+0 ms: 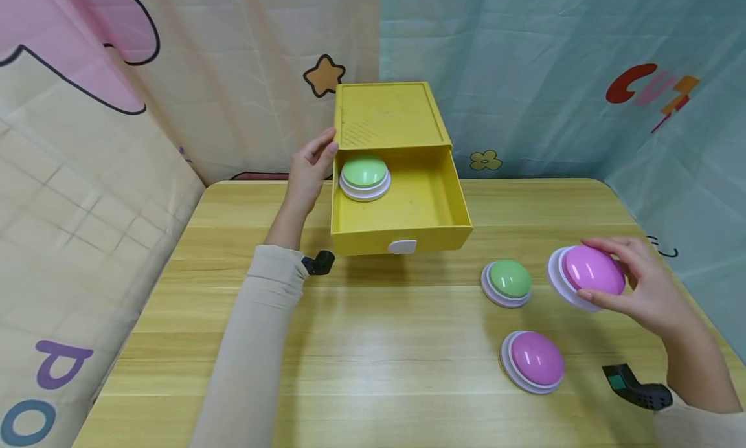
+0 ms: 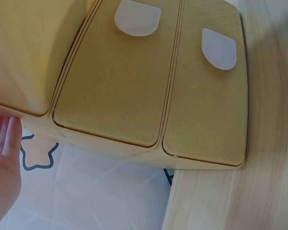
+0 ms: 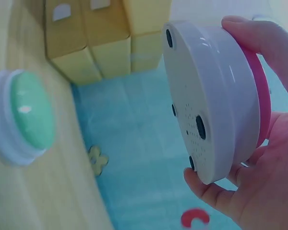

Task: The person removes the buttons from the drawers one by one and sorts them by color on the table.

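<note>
The beige left sleeve (image 1: 247, 357) comes nearest the camera, running up over the wood-grain surface (image 1: 379, 383) to a black wrist device (image 1: 318, 263). Of the two hands, which are well apart, the left hand (image 1: 305, 176) lays its fingers, nearly straight, against the left side of a yellow drawer unit (image 1: 390, 114) near its top front edge. The unit's top drawer (image 1: 428, 202) is pulled out; the left wrist view shows two lower drawers closed, each with a white tab. Inside the open drawer, in its back left part, sits a green-domed button (image 1: 364, 174) on a white base.

The right hand (image 1: 649, 292) is clamped on a pink-domed button (image 1: 593, 268), gripping it by the rim, raised and tilted above the right side of the surface. The right wrist view shows its white underside with dark feet and small holes. Just left of it, a second green button (image 1: 509, 280) rests on the surface; nearer the camera stands another pink button (image 1: 535, 360). Printed curtains (image 1: 495, 53) hang behind.
</note>
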{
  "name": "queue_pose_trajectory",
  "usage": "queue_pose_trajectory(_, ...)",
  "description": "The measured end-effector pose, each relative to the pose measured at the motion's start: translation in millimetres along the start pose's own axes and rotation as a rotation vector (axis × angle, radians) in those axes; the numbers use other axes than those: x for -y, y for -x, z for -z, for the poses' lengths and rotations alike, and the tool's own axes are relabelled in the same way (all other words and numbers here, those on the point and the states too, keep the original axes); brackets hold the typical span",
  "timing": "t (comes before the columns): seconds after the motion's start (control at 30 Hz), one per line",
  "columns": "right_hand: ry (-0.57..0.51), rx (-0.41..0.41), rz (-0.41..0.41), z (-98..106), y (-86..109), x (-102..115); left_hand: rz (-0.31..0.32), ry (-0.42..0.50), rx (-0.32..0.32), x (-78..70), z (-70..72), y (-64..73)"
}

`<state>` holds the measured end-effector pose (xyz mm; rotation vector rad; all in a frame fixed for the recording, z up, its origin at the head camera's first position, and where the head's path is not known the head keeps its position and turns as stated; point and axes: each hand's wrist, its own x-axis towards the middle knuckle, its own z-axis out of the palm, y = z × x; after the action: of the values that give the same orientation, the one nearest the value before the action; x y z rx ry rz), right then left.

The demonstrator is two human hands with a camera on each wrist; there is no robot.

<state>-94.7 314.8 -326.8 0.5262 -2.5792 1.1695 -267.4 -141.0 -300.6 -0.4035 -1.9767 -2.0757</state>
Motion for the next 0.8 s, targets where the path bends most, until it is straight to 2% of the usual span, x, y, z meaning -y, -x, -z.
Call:
queue_pose_trajectory(0.1, 0.035, -0.009, -0.096, -1, 29.7, -11, 0.008, -0.009, 0.002, -6.9, -1.7, 3.5)
queue_pose_trajectory(0.27, 0.104, -0.020, -0.252, -4, 70.8, -29, 0.009, -0.024, 0.002, -9.8, -2.6, 5.2)
queue_pose_trajectory(0.47, 0.093, -0.043, -0.390, -11, 110.9, -49, 0.013, -0.024, 0.004, -8.6, -2.3, 4.8)
queue_pose_trajectory(0.6, 0.118, -0.050, -0.465, -16, 128.6, -59, 0.015, -0.022, 0.000, -8.7, -2.3, 4.6)
queue_pose_trajectory(0.8, 0.186, -0.066, -0.492, -19, 140.1, -71, 0.014, -0.026, 0.000, -8.1, -1.9, 4.9)
